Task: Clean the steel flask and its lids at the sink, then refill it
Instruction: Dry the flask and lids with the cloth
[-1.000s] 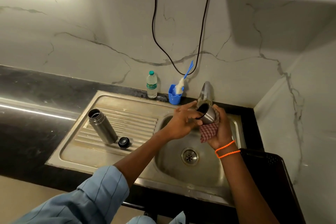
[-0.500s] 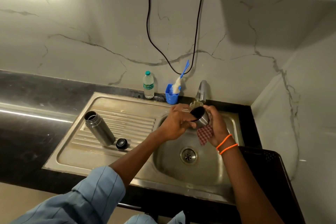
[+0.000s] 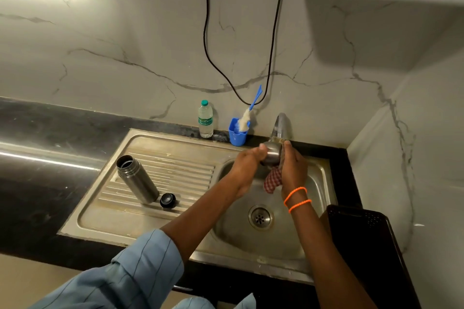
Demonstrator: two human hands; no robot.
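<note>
Over the stainless sink (image 3: pixel 150 218), under the tap (image 3: pixel 280 125), both hands hold the steel cup lid (image 3: pixel 272 155). The left hand (image 3: pixel 247 163) curls round its rim; the right hand (image 3: pixel 293 165) grips it through a red checked cloth (image 3: pixel 272 180), which partly hides it. The open steel flask (image 3: pixel 136 179) stands on the ribbed drainboard, the round black cap (image 3: pixel 167 200) just beside it.

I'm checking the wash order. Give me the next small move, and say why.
Probably keep wiping the steel cup lid with the checked cloth under the tap: both hands hold it there, while the open steel flask and black inner lid wait on the drainboard.
</note>
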